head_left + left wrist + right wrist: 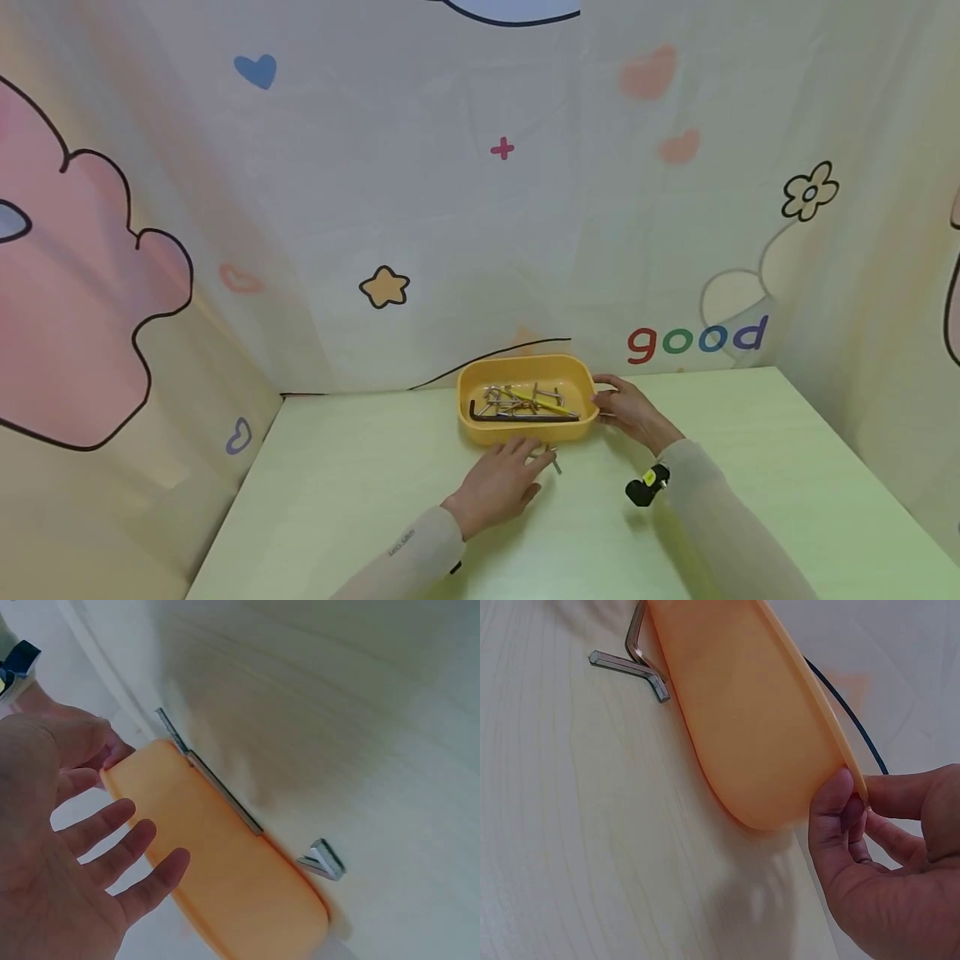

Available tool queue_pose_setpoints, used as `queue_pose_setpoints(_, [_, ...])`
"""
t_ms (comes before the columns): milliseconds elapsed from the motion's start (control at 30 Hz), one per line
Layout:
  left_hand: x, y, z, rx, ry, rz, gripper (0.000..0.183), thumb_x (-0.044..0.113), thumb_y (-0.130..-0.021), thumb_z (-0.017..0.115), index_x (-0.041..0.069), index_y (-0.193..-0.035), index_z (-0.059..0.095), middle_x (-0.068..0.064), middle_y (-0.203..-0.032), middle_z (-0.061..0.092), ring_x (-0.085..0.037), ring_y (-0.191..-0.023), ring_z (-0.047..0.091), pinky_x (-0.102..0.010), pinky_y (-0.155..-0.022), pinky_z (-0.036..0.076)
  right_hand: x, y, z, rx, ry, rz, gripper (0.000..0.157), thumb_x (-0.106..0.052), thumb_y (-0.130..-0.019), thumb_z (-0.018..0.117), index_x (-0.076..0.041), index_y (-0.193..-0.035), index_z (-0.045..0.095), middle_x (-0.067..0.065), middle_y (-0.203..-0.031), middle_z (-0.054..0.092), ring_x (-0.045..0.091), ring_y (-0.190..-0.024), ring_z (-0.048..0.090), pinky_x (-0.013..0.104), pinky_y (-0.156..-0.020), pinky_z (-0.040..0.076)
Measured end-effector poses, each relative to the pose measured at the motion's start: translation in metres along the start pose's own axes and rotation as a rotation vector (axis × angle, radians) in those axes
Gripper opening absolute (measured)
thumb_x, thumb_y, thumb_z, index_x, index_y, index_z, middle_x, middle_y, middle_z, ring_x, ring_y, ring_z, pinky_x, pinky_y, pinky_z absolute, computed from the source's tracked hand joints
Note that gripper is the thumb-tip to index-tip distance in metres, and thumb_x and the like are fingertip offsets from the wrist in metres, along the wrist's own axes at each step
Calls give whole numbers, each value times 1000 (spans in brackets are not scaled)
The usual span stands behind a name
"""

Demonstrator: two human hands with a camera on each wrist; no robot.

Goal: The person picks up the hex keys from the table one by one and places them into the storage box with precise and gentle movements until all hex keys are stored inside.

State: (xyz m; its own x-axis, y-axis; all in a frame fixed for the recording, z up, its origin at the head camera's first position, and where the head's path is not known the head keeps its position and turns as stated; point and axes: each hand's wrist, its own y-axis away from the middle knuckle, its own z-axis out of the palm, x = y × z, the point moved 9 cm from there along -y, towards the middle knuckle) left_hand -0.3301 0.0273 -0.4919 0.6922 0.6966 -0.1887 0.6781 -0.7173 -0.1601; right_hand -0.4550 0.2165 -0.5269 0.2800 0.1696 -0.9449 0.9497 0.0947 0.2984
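A yellow-orange plastic bin (495, 433) stands near the back edge of the table, with silver hex keys, a long black hex key (525, 418) and yellow pieces inside. My right hand (633, 412) pinches the bin's right rim between thumb and fingers, as the right wrist view (885, 862) also shows. In front of the bin, my left hand (498, 483) reaches over the table, palm down. Its fingers look spread and relaxed in the left wrist view (75, 847), holding nothing. Beside the bin's front wall lie a few loose metal hex keys (626, 664), close to the left fingertips.
A pale wood-grain table (330, 500) carries the bin. Behind it and at both sides hangs a printed curtain (420, 192) with hearts, a star and the word "good". A small black device (647, 486) is strapped at the right wrist.
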Motion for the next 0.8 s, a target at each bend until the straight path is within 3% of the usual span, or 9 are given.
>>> queue_pose_setpoints(200, [-7,-7,18,-66,41,-31,53,38,-96,61,28,-146,45,3,-142,49,-17,-129,49,-36,-104,49,1,1,0,-7,-2,8,54,-7,-101,47,-8,-151,30,24,-135,48,30,-107,57,29,-86,58])
queue_pose_setpoints(500, [-13,-17,30,-97,46,-33,49,37,-97,61,26,-142,48,3,-140,52,-17,-126,51,-34,-102,51,0,1,0,6,-3,22,54,-7,-100,47,-10,-152,30,23,-135,48,30,-107,57,31,-88,57])
queue_pose_setpoints(800, [-15,-20,43,-205,65,-63,53,39,-98,57,24,-147,45,4,-141,52,-15,-125,51,-31,-104,49,1,-2,0,6,4,7,53,-7,-100,47,-8,-151,31,25,-136,48,30,-107,58,32,-88,57])
